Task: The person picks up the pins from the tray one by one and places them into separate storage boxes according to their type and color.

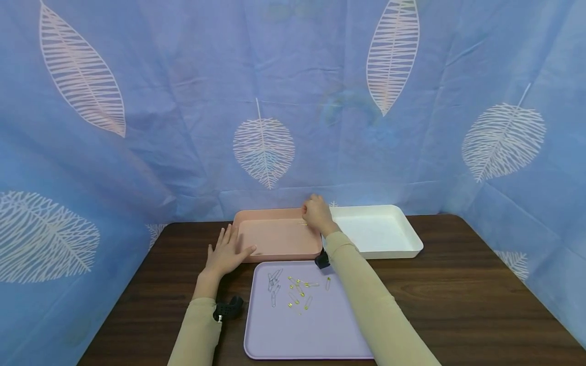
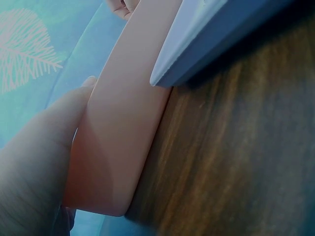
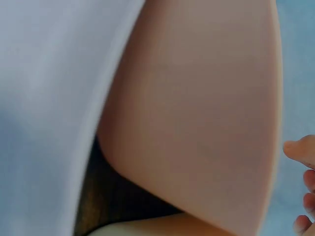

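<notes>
My left hand [image 1: 225,256] rests with spread fingers on the left end of the pink tray [image 1: 274,249], thumb across its front rim. In the left wrist view that thumb lies against the tray's wall [image 2: 123,108]. Over the pink tray's right end, my right hand [image 1: 317,212] has curled fingers and pinches a small gold safety pin [image 1: 303,223], mostly hidden by the fingers. In front, the lavender tray [image 1: 302,340] bears several gold safety pins [image 1: 299,290] and, at its left, a cluster of silver safety pins [image 1: 273,287].
A white tray [image 1: 375,231] stands right of the pink one, partly behind my right forearm. All three trays are on a dark wooden table [image 1: 458,290]. A blue leaf-patterned cloth [image 1: 197,127] hangs behind and at both sides.
</notes>
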{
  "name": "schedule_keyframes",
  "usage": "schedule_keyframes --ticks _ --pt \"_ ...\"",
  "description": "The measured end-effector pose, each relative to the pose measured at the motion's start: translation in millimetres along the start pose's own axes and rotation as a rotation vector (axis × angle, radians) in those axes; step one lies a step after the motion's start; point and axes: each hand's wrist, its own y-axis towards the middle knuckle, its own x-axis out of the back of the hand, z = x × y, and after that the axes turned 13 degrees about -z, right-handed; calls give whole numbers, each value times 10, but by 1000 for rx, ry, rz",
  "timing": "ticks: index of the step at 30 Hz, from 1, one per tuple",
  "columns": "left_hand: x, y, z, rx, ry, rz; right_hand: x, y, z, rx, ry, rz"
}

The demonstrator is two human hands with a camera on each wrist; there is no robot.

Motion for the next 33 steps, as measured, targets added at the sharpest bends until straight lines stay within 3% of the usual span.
schedule_keyframes --ticks 8,22,33 --pt "2 -2 -4 -2 7 -8 33 -23 1 -11 18 -21" --pt "-15 3 1 -12 13 -14 184 -108 12 -106 290 -58" --pt "-34 7 22 -13 16 -22 343 -284 -63 -26 389 -86"
